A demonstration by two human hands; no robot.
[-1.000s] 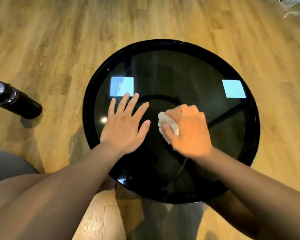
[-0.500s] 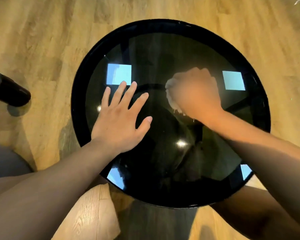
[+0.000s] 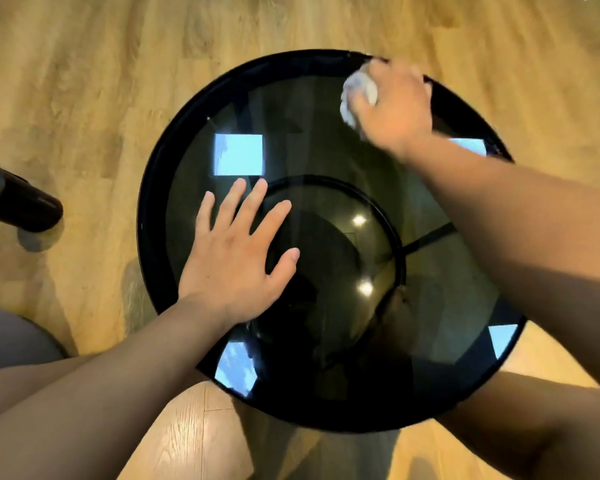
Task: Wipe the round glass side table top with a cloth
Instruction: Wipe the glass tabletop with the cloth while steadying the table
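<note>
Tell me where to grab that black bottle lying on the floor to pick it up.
Grip the black bottle around its middle, coming from above with fingers across its width. It lies on its side on the wood floor, left of the table, so the round barrel is exposed; its cap end is cut off.

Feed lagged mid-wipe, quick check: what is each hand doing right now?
Left hand: open, fingers spread flat on the glass table top.
Right hand: closed round the white cloth, at the far rim.

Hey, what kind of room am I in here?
Probably a living room at home: wood-plank floor, a round glass side table being wiped with a white cloth, and a dark bottle standing on the floor.
</note>
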